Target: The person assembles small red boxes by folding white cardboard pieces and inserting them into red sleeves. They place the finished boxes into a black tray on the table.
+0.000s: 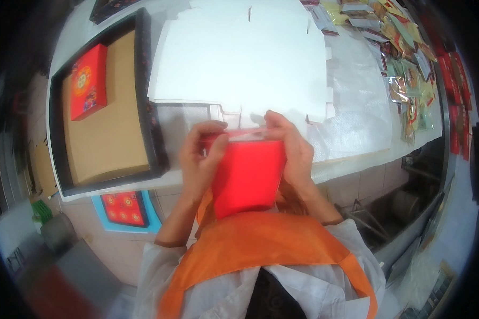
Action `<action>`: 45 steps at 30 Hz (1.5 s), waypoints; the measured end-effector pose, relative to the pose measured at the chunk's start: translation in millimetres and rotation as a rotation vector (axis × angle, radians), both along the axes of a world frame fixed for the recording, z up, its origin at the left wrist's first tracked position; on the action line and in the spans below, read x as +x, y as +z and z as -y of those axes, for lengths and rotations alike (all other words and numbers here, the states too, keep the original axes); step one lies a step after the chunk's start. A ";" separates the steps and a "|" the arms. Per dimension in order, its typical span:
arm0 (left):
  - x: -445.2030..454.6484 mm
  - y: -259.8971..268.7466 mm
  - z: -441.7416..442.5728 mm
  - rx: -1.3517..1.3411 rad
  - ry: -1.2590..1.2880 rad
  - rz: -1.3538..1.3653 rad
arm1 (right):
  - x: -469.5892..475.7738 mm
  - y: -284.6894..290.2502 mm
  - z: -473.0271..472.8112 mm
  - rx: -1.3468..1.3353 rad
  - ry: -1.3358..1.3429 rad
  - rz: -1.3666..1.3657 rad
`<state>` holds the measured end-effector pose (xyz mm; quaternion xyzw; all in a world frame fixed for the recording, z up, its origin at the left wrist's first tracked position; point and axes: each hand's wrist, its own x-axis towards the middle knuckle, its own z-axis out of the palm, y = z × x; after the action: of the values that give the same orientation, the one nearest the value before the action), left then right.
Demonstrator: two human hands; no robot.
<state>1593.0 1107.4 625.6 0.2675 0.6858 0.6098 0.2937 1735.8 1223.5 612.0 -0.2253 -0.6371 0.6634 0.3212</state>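
Observation:
Close to my orange apron, a red cardboard box (247,173) is held between both hands, one plain face towards me. My left hand (203,153) grips its left edge, thumb near the top corner. At the opposite side my right hand (293,147) holds the right edge, with the index finger bent over the top. Between the fingers the top end shows a pale gap and a red flap (245,131), slightly blurred. What is inside the box cannot be made out.
White flat cardboard blanks (243,60) lie ahead on the table. At left, a dark-rimmed tray (115,131) holds a printed red box (88,81). Wrapped food packets (411,79) cover the right side. Below the table edge, a blue-edged tray (153,215) holds several red boxes (123,207).

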 end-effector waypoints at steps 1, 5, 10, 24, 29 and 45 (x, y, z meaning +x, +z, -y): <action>0.2 0.0 -1.2 0.013 -0.042 0.000 | -1.6 1.0 4.6 -0.191 -0.056 -0.080; 2.1 2.2 -3.1 -0.006 -0.013 0.009 | -6.9 7.4 4.6 -0.452 -0.133 -0.199; -7.3 7.0 -2.5 -0.052 -0.125 -0.087 | -4.7 7.7 -2.8 -0.343 0.013 -0.084; -3.4 21.7 -5.9 -0.132 -0.141 0.050 | -6.7 18.1 -3.2 -0.426 0.012 -0.024; -3.5 5.5 4.8 0.023 -0.142 -0.041 | -1.5 4.6 -4.0 -0.498 0.049 -0.072; 5.9 -0.5 12.8 0.154 -0.168 -0.538 | 1.3 -5.7 5.3 -0.277 -0.021 -0.049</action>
<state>1598.8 1094.7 625.1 0.4969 0.6662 0.5407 0.1296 1737.1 1218.2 606.3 -0.2577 -0.5290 0.7469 0.3096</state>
